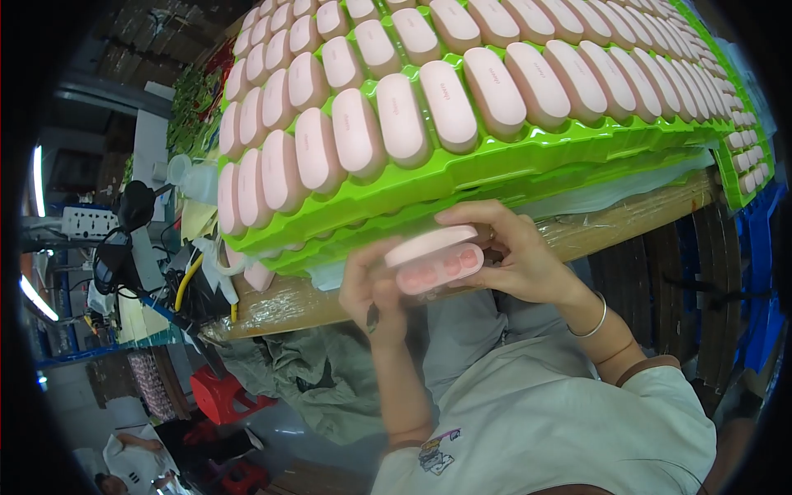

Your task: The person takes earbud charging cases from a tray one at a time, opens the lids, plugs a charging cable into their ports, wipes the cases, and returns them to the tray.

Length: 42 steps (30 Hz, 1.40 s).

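Observation:
A pink earbud case (pixel 439 271) is tipped open in front of me, its lid (pixel 432 245) raised toward the tray side. Rounded pink shapes show in its inner wells; whether they are earbuds I cannot tell for sure. My right hand (pixel 516 256) grips the case's right end, thumb below and fingers above. Slightly blurred, my left hand (pixel 371 289) closes on the left end. A small dark spot or object shows at the left palm, too unclear to name. Just beyond, closed pink cases (pixel 402 120) stand in rows in a bright green tray (pixel 495 165).
More green trays are stacked beneath on a wooden table edge (pixel 627 223) wrapped in plastic. Left are cables, a power strip (pixel 89 221) and a translucent container (pixel 196 179). A red stool (pixel 223 394) stands lower left, with another person (pixel 136 458) beyond.

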Each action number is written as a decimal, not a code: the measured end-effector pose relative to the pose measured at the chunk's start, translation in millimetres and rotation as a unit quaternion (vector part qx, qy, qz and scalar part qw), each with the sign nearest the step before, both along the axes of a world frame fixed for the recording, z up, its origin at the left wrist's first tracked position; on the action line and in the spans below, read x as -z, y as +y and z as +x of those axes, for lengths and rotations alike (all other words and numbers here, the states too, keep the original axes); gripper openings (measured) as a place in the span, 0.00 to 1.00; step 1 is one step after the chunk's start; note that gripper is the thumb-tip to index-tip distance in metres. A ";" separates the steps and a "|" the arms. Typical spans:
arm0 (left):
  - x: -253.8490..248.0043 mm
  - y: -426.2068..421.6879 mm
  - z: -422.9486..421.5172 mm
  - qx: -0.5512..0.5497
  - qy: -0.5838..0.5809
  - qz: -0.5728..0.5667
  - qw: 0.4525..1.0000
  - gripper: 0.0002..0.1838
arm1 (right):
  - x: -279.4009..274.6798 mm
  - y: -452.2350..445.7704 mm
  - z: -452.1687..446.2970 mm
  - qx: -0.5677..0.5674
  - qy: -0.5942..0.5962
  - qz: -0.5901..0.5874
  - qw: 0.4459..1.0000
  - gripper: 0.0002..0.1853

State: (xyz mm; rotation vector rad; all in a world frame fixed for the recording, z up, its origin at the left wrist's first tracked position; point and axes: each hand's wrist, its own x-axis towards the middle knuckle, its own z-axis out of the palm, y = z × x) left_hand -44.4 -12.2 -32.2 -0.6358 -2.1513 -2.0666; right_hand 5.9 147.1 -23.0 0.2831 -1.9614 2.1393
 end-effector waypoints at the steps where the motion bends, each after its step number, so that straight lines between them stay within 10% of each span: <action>1: -0.2 0.3 0.0 0.003 0.000 0.002 1.000 0.34 | -0.5 0.1 0.1 0.003 0.008 0.006 1.000 0.28; 42: 5.3 0.2 1.6 0.010 -0.057 0.050 0.997 0.43 | -3.0 4.0 1.0 -0.005 -0.065 -0.044 0.997 0.34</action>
